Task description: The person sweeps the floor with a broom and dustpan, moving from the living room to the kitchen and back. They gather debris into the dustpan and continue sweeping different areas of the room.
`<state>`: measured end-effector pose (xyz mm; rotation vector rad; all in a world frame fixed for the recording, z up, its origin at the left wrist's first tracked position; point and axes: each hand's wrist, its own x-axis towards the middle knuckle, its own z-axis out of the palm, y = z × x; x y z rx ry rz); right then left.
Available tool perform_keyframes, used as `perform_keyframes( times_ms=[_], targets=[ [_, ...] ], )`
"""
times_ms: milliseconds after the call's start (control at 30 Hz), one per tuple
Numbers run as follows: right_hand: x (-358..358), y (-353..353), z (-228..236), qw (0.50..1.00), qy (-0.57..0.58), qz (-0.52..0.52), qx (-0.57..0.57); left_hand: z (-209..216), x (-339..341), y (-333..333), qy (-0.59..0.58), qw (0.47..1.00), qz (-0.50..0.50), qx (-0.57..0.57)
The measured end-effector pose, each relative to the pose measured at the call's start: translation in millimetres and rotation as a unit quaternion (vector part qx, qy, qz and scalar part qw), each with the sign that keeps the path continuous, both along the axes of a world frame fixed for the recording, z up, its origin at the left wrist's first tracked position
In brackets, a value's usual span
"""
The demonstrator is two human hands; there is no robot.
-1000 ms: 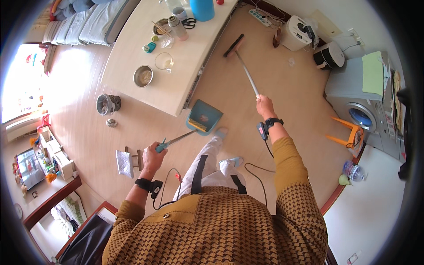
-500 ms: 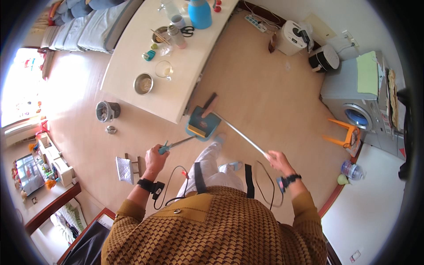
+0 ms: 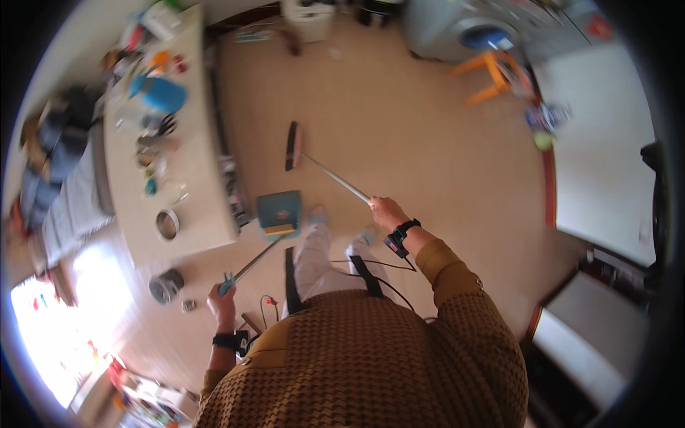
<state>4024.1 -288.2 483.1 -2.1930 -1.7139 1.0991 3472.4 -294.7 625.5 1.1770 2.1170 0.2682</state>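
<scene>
My left hand [image 3: 222, 305] is closed around the teal grip of a long-handled dustpan [image 3: 279, 207]. The dustpan's teal pan lies on the floor beside the table's near corner, with some small debris in it and a yellow strip along its handle side. My right hand [image 3: 389, 213] grips the pale metal stick of a broom [image 3: 293, 145]. The broom's pink and dark head touches the floor beyond the pan, apart from it. Both hands wear black wrist straps. My feet stand just right of the pan.
A long pale table [image 3: 193, 143] at left carries a blue jug [image 3: 161, 94] and a metal bowl [image 3: 168, 224]. A waste bin [image 3: 166, 286] stands near its corner. An orange stool [image 3: 492, 77] and a washing machine [image 3: 457, 32] are at the far right. A cable hangs by my legs.
My view has turned to the right. The broom head has left the dustpan and now rests on the floor farther away. Both hands keep their grips.
</scene>
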Motion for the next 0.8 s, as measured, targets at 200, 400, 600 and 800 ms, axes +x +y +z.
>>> perform_keyframes(
  times_ms=[200,400,600,800],
  targets=[
    [95,-211,15,0.988,-0.101,-0.075,-0.088,0,17,-5,-0.034,0.998,0.040,-0.046],
    [132,-412,50,0.927,-0.144,-0.261,-0.225,12,54,3,-0.011,0.998,0.009,-0.059],
    [174,-496,69,0.820,-0.163,-0.476,-0.273,12,81,20,-0.048,0.996,0.030,-0.066],
    [222,-493,69,0.810,-0.185,-0.526,-0.183,6,99,21,-0.067,0.994,0.049,-0.064]
  ],
)
